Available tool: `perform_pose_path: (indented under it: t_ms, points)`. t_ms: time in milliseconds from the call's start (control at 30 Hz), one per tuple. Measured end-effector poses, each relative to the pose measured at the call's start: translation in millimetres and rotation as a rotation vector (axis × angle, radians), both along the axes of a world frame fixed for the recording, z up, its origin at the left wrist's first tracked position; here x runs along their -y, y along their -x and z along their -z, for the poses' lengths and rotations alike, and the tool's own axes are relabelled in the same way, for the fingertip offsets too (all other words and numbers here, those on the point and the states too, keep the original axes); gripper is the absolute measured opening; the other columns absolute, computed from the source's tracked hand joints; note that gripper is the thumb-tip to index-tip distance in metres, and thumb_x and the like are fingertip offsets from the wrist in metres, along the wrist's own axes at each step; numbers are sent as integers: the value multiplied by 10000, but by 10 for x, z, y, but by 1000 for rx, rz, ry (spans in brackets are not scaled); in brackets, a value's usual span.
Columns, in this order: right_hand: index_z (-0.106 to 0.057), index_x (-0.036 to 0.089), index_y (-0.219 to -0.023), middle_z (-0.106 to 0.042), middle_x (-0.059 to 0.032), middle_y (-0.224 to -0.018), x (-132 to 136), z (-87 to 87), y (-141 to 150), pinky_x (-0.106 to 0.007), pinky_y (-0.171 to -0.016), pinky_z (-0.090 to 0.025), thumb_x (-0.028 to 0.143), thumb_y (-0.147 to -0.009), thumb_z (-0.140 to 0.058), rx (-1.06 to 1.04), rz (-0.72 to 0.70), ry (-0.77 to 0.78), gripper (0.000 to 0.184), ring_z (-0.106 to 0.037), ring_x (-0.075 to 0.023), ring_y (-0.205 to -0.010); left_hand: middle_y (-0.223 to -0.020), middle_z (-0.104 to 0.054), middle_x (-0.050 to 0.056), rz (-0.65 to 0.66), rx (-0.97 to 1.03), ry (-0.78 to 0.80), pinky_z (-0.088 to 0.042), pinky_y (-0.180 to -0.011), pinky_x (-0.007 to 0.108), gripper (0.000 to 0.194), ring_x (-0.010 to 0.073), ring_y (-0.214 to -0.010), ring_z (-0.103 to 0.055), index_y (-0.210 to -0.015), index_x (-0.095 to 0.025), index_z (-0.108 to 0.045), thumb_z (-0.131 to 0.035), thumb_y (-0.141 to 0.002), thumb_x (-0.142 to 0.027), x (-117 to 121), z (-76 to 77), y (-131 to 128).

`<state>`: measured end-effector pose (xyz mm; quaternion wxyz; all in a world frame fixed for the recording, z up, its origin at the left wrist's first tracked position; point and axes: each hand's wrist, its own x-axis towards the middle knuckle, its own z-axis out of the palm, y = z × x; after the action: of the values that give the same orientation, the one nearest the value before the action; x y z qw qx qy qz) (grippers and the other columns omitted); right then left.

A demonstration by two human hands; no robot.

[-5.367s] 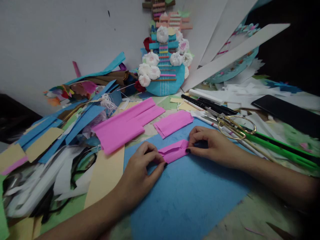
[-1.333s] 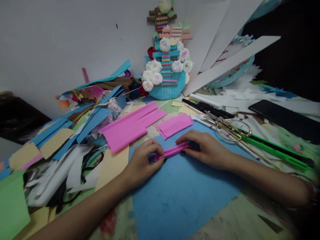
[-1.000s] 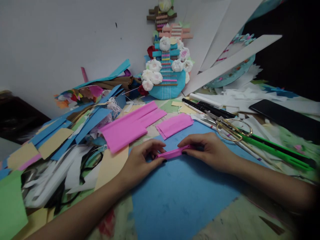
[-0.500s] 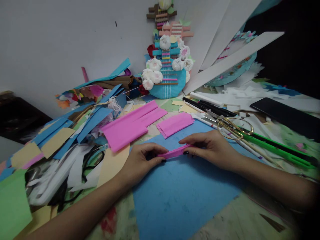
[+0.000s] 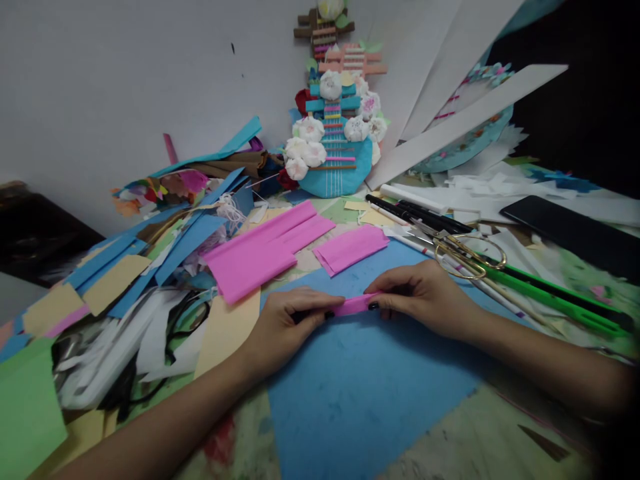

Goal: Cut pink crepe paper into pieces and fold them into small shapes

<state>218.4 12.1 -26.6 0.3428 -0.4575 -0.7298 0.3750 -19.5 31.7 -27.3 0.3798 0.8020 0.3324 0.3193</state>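
Observation:
A narrow pink paper strip is stretched between my two hands, over a blue sheet. My left hand pinches its left end between thumb and fingers. At the other end, my right hand grips the strip with thumb and forefinger. Just beyond my hands lies a folded pink paper piece, partly on the blue sheet. Left of that is a larger pink sheet with folds in it.
Gold-handled scissors, a green cutter and a black phone lie to the right. A blue paper guitar with white flowers stands at the back. Paper scraps and a white glue gun crowd the left.
The fingers of my left hand have straightened and now press along the strip. The strip's broader face shows between my hands, where it looked narrower and creased before.

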Motion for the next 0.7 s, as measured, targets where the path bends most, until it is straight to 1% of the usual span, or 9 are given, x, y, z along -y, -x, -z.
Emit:
perform_pose_path:
  t_ms: [100,167,267,367,467,533,633,700]
  points:
    - [-714,153,-805,-642,4,-555,1,-12,14,-184,-466,-453,288,-796,-635,-11,16,38,156,-587,-94,-483,-924,-744,21,-122,-6,44,-531,-740,239,214,146,-817,-679,-973,-209,-726,-641,-783,-161,16,9,-10]
    - [-710,155,-780,-632,10,-541,8,-28,28,-181,-456,-441,257,-792,-627,-9,26,54,131,-577,-90,-473,-907,-748,22,-194,-7,74,-547,-729,240,188,153,-799,-689,-934,-202,-734,-668,-760,-176,23,11,-17]
    - [-704,154,-749,-620,15,-524,32,-57,50,-183,-450,-422,211,-787,-611,8,52,45,116,-566,-86,-461,-843,-752,11,-236,7,68,-560,-718,240,154,151,-757,-693,-869,-199,-742,-665,-745,-148,29,4,-27]
    - [-695,156,-733,-612,18,-521,60,-76,68,-191,-472,-416,193,-791,-595,50,71,-9,121,-558,-86,-466,-824,-749,5,-233,21,64,-568,-699,232,158,146,-737,-696,-847,-197,-735,-641,-751,-116,39,-6,-30]
    - [-679,151,-731,-606,15,-535,82,-79,92,-200,-488,-399,183,-794,-579,138,60,-104,123,-535,-86,-476,-863,-744,20,-198,28,92,-576,-700,234,167,153,-760,-704,-892,-182,-712,-640,-757,-114,72,-15,-33]
    - [-685,143,-782,-636,-1,-595,94,-72,114,-207,-511,-399,195,-793,-588,192,28,-156,111,-540,-93,-512,-877,-740,29,-174,32,99,-577,-715,233,174,157,-779,-708,-927,-171,-691,-658,-759,-138,110,-24,-44]
    - [-703,149,-908,-705,-34,-737,108,-52,145,-214,-586,-431,239,-809,-608,224,-58,-167,165,-603,-113,-613,-858,-739,30,-128,32,69,-577,-706,217,143,148,-760,-710,-909,-164,-685,-665,-768,-165,166,-37,-75]
    - [-716,166,-908,-724,-30,-762,114,-39,151,-206,-608,-438,233,-824,-602,227,-100,-168,157,-630,-114,-642,-848,-740,27,-109,20,32,-573,-698,206,125,141,-750,-708,-892,-166,-692,-673,-769,-173,179,-37,-90]
